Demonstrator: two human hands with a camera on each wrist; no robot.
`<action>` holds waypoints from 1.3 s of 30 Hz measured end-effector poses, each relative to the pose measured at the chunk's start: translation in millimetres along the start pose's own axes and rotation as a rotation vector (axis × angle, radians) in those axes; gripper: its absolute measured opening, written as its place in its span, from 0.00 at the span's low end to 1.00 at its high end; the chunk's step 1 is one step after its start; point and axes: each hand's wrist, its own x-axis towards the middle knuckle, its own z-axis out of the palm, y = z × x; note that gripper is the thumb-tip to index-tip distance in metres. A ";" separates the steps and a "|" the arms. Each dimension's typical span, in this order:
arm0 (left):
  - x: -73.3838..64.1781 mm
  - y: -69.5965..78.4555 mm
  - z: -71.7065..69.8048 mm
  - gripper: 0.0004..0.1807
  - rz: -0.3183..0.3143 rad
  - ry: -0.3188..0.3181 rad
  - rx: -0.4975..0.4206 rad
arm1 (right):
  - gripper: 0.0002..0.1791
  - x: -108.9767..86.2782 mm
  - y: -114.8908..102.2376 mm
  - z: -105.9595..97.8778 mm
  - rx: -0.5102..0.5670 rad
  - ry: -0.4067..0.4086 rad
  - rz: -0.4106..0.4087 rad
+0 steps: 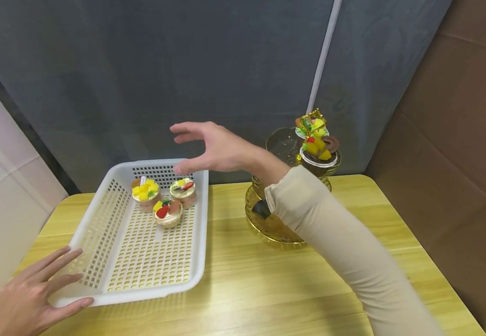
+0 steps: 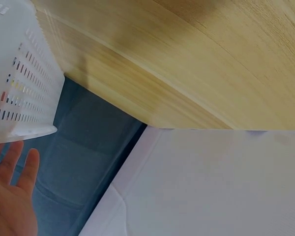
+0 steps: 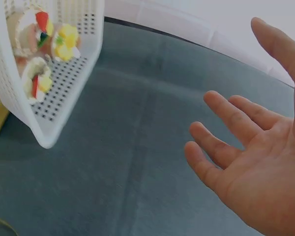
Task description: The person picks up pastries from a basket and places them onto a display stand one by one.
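A white plastic basket (image 1: 204, 219) with slotted walls stands on the left of the table. Three dessert cups are grouped toward its back: one with yellow cubes (image 1: 145, 189), one with red and green fruit pieces (image 1: 182, 187), and one with a strawberry topping (image 1: 168, 213). My left hand (image 1: 26, 291) rests at the basket's front left corner, fingers straight and spread over the rim. Above the back right corner of the basket hovers my right hand (image 1: 215, 148), fingers apart and holding nothing. In the right wrist view its palm (image 3: 265, 172) shows bare.
At the right stands a tiered, amber-coloured stand (image 1: 280, 233) with a gold rim, partly hidden by my right sleeve (image 1: 335, 238). On its upper tier sit a chocolate cup dessert (image 1: 319, 154) and a fruit-topped one (image 1: 316, 125) behind. A dark curtain (image 1: 163, 70) hangs behind the table.
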 end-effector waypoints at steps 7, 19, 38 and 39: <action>-0.5 2.2 -1.4 0.41 -0.028 -0.024 0.013 | 0.44 15.3 14.1 29.2 0.013 -0.053 0.090; 0.6 5.7 -3.8 0.38 -0.036 -0.030 0.070 | 0.44 33.7 42.3 69.5 -0.010 -0.061 0.222; 0.5 7.4 -5.6 0.37 -0.051 -0.053 0.091 | 0.27 47.5 82.7 118.9 -0.227 -0.048 0.314; 0.3 7.5 -5.6 0.37 -0.055 -0.054 0.089 | 0.26 47.9 82.7 120.7 -0.239 -0.051 0.312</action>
